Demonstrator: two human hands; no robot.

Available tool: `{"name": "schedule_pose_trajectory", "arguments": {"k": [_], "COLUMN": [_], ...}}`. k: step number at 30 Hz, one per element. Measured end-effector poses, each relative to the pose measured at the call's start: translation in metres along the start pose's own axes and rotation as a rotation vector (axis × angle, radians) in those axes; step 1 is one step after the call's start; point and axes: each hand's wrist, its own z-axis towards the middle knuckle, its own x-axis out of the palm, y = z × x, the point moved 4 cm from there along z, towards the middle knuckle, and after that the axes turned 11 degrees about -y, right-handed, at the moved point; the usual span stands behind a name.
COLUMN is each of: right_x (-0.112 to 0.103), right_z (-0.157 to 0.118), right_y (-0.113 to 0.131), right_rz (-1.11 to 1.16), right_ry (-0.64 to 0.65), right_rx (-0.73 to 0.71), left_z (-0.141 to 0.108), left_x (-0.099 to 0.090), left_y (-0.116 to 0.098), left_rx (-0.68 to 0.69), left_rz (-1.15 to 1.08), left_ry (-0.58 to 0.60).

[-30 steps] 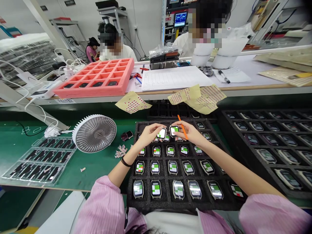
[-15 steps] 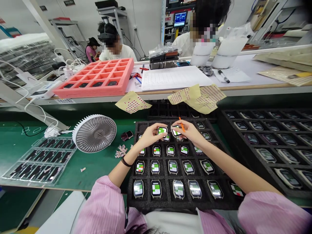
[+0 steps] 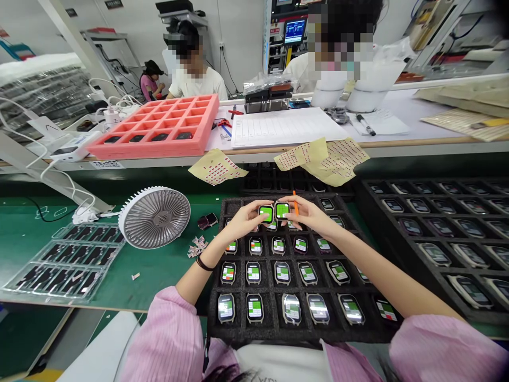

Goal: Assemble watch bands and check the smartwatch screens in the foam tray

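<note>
My left hand (image 3: 247, 217) grips a smartwatch (image 3: 266, 214) whose screen shows mostly green. In my right hand (image 3: 308, 212) is a second smartwatch (image 3: 282, 210), also lit green, held right beside the first. An orange stick-like tool (image 3: 295, 202) pokes up between the fingers of that same hand; its lower part is hidden. Both hands are over the back part of a black foam tray (image 3: 274, 331). Rows of square watches without straps lie in its pockets, most with green and white screens, such as the watch (image 3: 255, 308) near the front.
Left of the tray stand a round fan (image 3: 155, 217), a pile of small pinkish tabs (image 3: 198, 246) and a clear plastic tray (image 3: 67, 265). Another black watch tray (image 3: 401, 276) lies right. Yellow sticker sheets (image 3: 217, 167) hang from the shelf, below a pink foam tray (image 3: 202, 132). People sit beyond.
The two watches have come closer together, and their screens have turned from partly white to mostly green. My right hand's watch is more upright. A person behind the shelf has shifted right.
</note>
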Motion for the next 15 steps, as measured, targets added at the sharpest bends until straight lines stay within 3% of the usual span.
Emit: {"name": "schedule_pose_trajectory", "arguments": {"k": [4,9,15], "right_x": [-0.0032,-0.0064,-0.0073], "right_z": [0.0015,0.0018,0.0000], "right_y": [-0.0005,-0.0007,0.0014], "right_rz": [-0.010,-0.040,-0.038], "right_ry": [-0.059,-0.137,-0.122], "right_rx": [0.006,0.014,0.000], "left_z": [0.0010,-0.0008,-0.0026], "left_x": [-0.0033,-0.0004,0.0012], "left_y": [0.0020,0.0043,0.0038], "left_rx": [-0.012,0.012,-0.005], "left_rz": [0.037,0.018,0.026], "left_ry": [0.002,0.084,0.090]}}
